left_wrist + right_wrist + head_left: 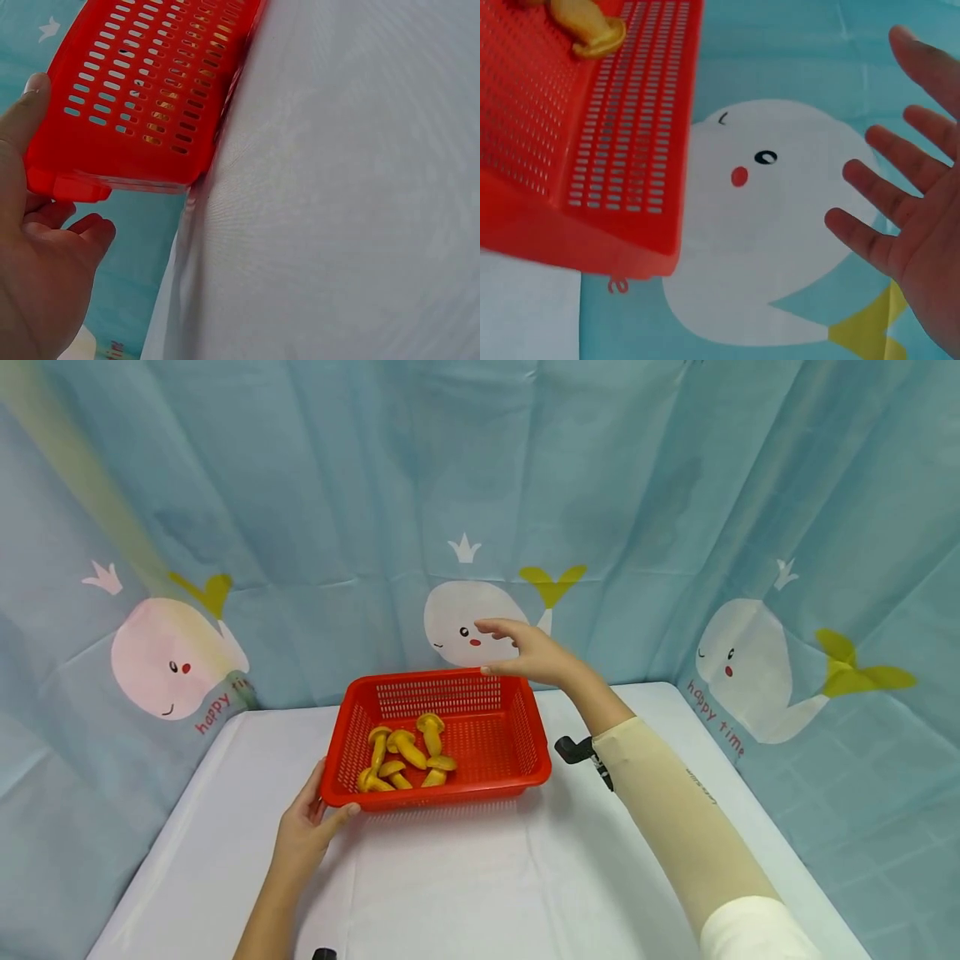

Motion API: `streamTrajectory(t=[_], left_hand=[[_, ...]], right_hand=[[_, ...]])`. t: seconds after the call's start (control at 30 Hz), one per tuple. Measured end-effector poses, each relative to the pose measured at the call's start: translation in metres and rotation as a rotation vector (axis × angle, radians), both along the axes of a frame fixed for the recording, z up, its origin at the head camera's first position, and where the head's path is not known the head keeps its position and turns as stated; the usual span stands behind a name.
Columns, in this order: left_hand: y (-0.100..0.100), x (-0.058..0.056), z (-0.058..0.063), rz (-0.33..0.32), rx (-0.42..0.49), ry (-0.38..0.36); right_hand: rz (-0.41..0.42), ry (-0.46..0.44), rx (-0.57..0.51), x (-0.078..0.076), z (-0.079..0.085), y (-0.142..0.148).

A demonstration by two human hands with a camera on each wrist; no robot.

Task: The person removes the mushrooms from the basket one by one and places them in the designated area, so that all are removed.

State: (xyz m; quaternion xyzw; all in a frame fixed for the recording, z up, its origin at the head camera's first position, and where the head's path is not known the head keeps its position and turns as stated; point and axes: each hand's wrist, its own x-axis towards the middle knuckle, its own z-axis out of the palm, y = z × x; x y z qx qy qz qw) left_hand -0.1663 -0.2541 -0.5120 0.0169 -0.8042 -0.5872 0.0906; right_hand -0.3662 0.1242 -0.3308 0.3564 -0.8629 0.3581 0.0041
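A red plastic basket with slotted walls stands on the white table, several yellow-brown mushrooms lying in its left half. At its near left corner my left hand holds the rim, thumb at the front side and fingers around the corner; the left wrist view shows those fingers curled below the rim. My right hand is held above the far right rim, fingers spread and holding nothing. In the right wrist view, a gap separates the right hand from the basket wall.
A white cloth covers the table. Behind and on both sides hangs a blue curtain with whale prints, close to the table's far edge. Black straps or mounts show at the right wrist.
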Motion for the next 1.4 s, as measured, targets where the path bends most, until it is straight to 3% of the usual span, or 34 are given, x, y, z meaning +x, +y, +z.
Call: streamTrajectory(t=[0.37,0.8,1.4], left_hand=[[0.001,0.0,0.003,0.03,-0.036,-0.015],[0.002,0.003,0.001,0.048,-0.015,-0.026],[0.007,0.001,0.005,0.034,0.018,-0.004]], right_hand=[[0.023,-0.003,0.006,-0.011,-0.004,-0.028],[0.037,-0.008,0.058,-0.024,-0.024,-0.053],[0.034,-0.132,0.113,-0.035,-0.051,-0.07]])
